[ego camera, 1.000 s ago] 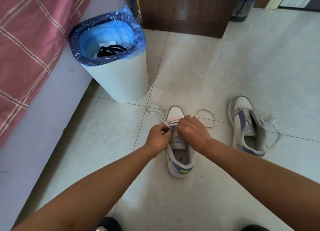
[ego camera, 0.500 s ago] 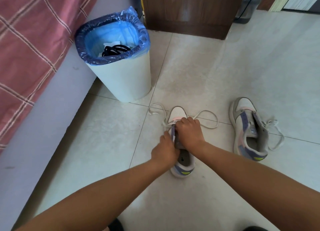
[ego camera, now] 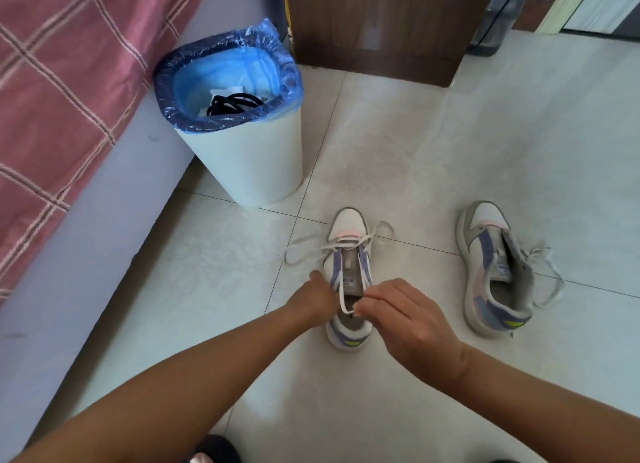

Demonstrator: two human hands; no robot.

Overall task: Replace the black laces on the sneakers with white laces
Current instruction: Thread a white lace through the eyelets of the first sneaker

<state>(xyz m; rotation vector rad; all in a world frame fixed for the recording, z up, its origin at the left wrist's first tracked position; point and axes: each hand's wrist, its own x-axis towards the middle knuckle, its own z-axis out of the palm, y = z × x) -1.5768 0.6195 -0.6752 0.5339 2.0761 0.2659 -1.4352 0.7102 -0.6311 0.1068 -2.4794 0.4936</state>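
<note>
1. I see the near sneaker point(ego camera: 349, 282) on the tiled floor point(ego camera: 450, 157), just below centre, toe toward 12 o'clock, heel toward me; its upper is white and grey with purple side panels and a yellow mark at the heel.
2. A white lace point(ego camera: 341, 249) crosses the lowest eyelets near the toe; one loose end loops out toward 9 o'clock, the other toward 2 o'clock, both lying on the floor.
3. My right hand point(ego camera: 405, 315) sits at 4 o'clock of that shoe; its grip is narrow, fingertips pinching a bend of the white lace over the shoe's opening.
4. My left hand point(ego camera: 313, 298) is against the shoe's 8 o'clock side; its fingers are hidden behind the hand, so I cannot tell what the grip holds.
5. The second sneaker point(ego camera: 493, 272) lies well apart at 3 o'clock, toe also away from me, tipped a little; its own white lace point(ego camera: 549, 275) trails loose on its right.
6. A white waste bin point(ego camera: 249, 161) with a blue liner stands at 11 o'clock; black laces point(ego camera: 233, 104) lie coiled inside with some white paper.
7. A red checked bedcover point(ego camera: 59, 91) hangs at 9 to 10 o'clock; a dark wooden cabinet point(ego camera: 377, 22) stands at 12 o'clock.
</note>
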